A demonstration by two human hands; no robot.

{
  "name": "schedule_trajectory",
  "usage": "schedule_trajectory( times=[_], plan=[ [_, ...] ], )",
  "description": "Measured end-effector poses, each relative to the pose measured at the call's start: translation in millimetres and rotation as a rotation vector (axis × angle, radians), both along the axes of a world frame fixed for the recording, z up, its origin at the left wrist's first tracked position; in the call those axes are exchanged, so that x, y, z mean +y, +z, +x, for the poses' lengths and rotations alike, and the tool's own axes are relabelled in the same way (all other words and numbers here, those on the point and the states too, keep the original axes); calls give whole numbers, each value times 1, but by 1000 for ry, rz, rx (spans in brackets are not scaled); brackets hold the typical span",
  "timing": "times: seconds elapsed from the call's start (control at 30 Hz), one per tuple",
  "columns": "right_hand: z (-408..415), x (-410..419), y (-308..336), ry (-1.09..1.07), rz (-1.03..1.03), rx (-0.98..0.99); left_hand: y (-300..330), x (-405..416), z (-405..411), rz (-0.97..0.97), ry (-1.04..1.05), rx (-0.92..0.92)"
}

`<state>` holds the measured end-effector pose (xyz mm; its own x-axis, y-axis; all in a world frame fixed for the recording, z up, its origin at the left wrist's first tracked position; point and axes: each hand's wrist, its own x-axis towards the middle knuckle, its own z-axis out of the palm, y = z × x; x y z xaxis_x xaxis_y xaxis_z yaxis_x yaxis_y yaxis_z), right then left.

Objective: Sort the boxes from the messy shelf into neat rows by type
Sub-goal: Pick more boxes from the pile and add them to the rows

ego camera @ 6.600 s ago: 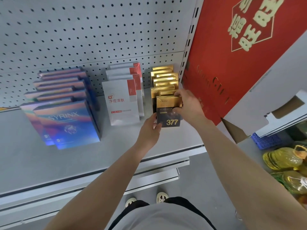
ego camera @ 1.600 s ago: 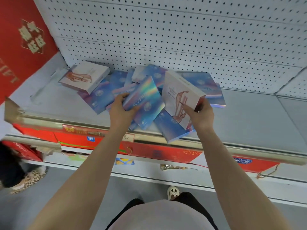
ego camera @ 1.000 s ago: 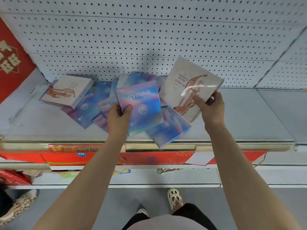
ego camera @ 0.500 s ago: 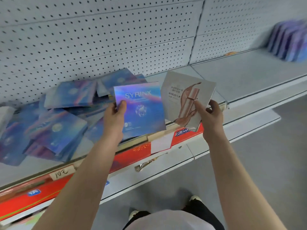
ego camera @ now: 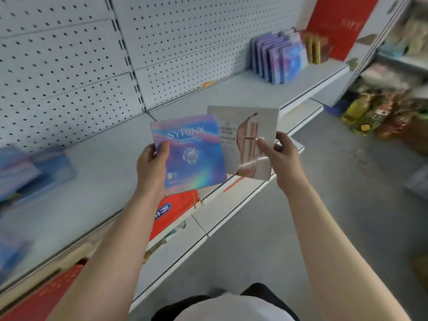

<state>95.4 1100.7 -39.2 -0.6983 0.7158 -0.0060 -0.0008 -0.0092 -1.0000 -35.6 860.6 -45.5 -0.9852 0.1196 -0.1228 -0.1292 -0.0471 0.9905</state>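
Note:
My left hand (ego camera: 151, 166) grips a blue iridescent SYRINX box (ego camera: 194, 158) by its lower left corner. My right hand (ego camera: 281, 158) holds a white box with a pink bottle picture (ego camera: 245, 135) by its right edge. Both boxes are up in the air in front of the grey shelf (ego camera: 111, 167), the white one partly behind the blue one. A neat upright row of blue SYRINX boxes (ego camera: 278, 56) stands far right on the shelf, with white and gold boxes (ego camera: 315, 48) beyond it, blurred. The messy pile of blue boxes (ego camera: 27, 172) lies blurred at the left.
A pegboard back wall (ego camera: 115, 54) runs behind the shelf. A red gift box (ego camera: 335, 22) stands at the shelf's far right end. Oil bottles and bags (ego camera: 370, 112) sit on the floor at right. A red banner (ego camera: 171, 212) hangs from the shelf edge.
My view has swung right from the messy pile toward the sorted rows. Both hands have carried the blue box and the white box along, still held side by side.

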Motion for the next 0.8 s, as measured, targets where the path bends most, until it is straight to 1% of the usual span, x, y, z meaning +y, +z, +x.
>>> schedule_trajectory(
  times=[0.1, 0.33, 0.6, 0.8],
  plan=[
    [1, 55, 1, -21, -16, -3, 2, 57, -3, -24, -22, -12],
    [-31, 147, -13, -54, -57, -2, -8, 154, -40, 19, -74, -45],
    [-118, 246, -11, -22, -7, -50, -9, 258, -126, 28, -59, -67],
    [-195, 306, 1, 40, 26, -76, -1, 314, -190, 29, -3, -71]
  ],
)
